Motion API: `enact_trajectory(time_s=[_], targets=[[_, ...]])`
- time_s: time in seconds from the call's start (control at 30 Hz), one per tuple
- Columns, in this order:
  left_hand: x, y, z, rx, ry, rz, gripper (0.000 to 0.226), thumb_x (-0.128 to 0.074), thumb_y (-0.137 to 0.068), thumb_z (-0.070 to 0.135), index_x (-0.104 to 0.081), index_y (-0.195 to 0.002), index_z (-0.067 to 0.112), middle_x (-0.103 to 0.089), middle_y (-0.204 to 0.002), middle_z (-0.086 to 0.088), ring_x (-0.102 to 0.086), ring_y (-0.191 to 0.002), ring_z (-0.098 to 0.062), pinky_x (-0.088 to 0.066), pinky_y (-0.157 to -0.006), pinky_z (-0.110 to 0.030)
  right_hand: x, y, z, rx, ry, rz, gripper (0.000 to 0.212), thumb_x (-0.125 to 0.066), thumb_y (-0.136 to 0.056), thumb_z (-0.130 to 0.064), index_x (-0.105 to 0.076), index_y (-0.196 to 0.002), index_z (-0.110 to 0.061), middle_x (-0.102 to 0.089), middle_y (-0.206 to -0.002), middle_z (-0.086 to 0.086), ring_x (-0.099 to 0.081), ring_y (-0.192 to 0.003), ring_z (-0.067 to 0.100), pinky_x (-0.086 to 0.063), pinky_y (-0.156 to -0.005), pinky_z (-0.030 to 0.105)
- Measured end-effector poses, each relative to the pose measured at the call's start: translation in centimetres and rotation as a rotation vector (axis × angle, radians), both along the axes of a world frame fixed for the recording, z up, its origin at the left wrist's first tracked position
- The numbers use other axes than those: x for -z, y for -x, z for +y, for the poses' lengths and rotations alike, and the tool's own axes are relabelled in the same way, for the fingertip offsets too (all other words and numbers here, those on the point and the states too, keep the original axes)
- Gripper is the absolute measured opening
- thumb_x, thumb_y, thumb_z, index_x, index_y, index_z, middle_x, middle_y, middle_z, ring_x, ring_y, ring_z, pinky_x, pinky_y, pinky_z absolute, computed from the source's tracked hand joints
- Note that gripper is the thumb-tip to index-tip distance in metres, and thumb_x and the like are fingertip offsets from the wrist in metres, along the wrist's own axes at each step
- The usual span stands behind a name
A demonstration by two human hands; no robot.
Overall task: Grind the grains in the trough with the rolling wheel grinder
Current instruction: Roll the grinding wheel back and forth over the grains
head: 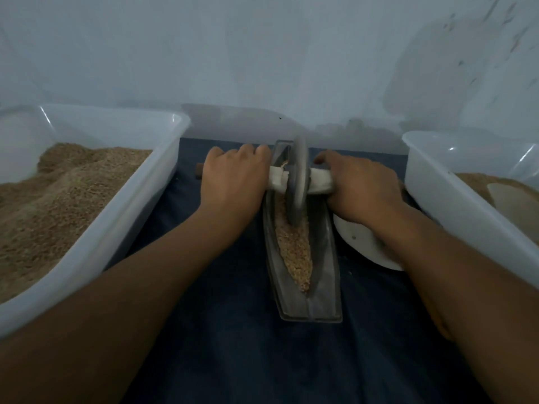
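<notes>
Gripping the white handle (pixel 320 182) either side, left hand (pixel 233 179) and right hand (pixel 361 188) hold the wheel (pixel 296 182) in the trough (pixel 326 275); grains (pixel 294 249) nearer than the fingers look coarse, grinding unfinished.

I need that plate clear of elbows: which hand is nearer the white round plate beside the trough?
Right. The right hand grips the cloth-wrapped axle directly above the white round plate; the left hand grips the axle's other end, across the grey trough.
</notes>
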State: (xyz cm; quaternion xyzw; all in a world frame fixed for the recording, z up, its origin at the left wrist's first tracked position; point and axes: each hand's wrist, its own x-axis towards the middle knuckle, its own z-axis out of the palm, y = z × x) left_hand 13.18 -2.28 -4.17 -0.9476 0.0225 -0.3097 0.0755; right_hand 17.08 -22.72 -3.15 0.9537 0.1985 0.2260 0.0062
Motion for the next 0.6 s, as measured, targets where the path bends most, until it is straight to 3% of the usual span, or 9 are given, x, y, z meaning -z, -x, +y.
enact_trajectory(time_s=[0.13, 0.3, 0.43, 0.6], targets=[[-0.3, -1.8, 0.2, -0.005, -0.008, 0.0, 0.01, -0.054, -0.093, 0.014, -0.047, -0.098, 0.018, -0.06, -0.092, -0.003, -0.06, -0.077, -0.026, -0.026, -0.07, -0.035, -0.6, -1.9, 0.3, 0.019, -0.011, 0.106, 0.076, -0.072, -0.078, -0.032, -0.038, -0.145, -0.037, -0.064, -0.125, 0.002, -0.061, -0.111, 0.029, -0.037, -0.068, 0.033], [0.1, -2.2, 0.4, -0.004, 0.011, -0.013, 0.012, -0.055, -0.092, 0.014, -0.045, -0.097, 0.019, -0.06, -0.091, -0.004, -0.059, -0.076, -0.026, -0.026, -0.071, -0.035, -0.7, -2.4, 0.4, 0.013, 0.002, 0.083, 0.078, -0.073, -0.078, -0.034, -0.037, -0.147, -0.035, -0.066, -0.118, 0.005, -0.063, -0.104, 0.03, -0.037, -0.067, 0.032], [0.3, -1.1, 0.3, 0.002, 0.016, -0.037, 0.014, -0.056, -0.091, 0.015, -0.044, -0.096, 0.019, -0.059, -0.091, -0.003, -0.059, -0.076, -0.026, -0.026, -0.07, -0.035, 0.1, -1.4, 0.2, 0.027, -0.009, 0.023, 0.067, -0.07, -0.08, -0.033, -0.043, -0.141, -0.036, -0.068, -0.108, 0.004, -0.064, -0.095, 0.03, -0.034, -0.062, 0.032], [0.5, 1.3, -0.3, 0.013, 0.003, -0.08, 0.016, -0.054, -0.088, 0.011, -0.042, -0.097, 0.018, -0.056, -0.089, -0.004, -0.056, -0.077, -0.026, -0.027, -0.071, -0.036, 1.3, 0.9, -0.5, 0.022, -0.025, -0.076, 0.044, -0.071, -0.079, -0.036, -0.057, -0.12, -0.033, -0.068, -0.091, -0.003, -0.064, -0.078, 0.025, -0.017, -0.049, 0.026]])
